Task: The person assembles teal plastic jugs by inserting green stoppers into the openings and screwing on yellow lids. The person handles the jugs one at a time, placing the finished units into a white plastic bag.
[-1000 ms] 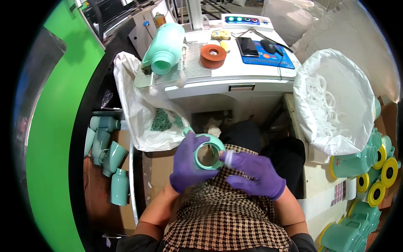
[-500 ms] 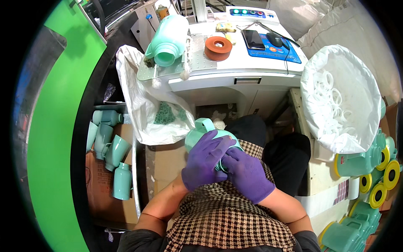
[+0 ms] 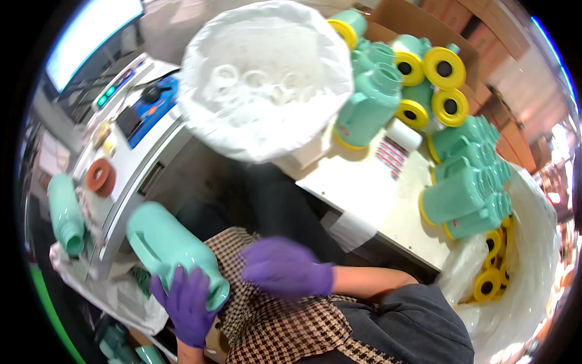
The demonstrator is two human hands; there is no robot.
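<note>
My left hand [image 3: 191, 306], in a purple glove, holds a mint-green bottle [image 3: 176, 236] with a loop handle near its open neck. The bottle lies tilted over my lap, its mouth toward me. My right hand [image 3: 284, 268], also gloved in purple, is in the air over the checked apron [image 3: 285, 327], apart from the bottle. Motion smears its fingers, so what it holds, if anything, does not show.
A white-lined bin [image 3: 267, 91] of translucent rings stands ahead. Green bottles with yellow bases [image 3: 454, 194] crowd the white table [image 3: 388, 212] at right. A plastic bag [image 3: 521, 267] holds yellow bases. Another bottle [image 3: 65, 212] and brown tape [image 3: 100, 178] rest on the workbench at left.
The view has swung to the right. My right hand has come off the bottle and moved right of it; my left hand still holds it.
</note>
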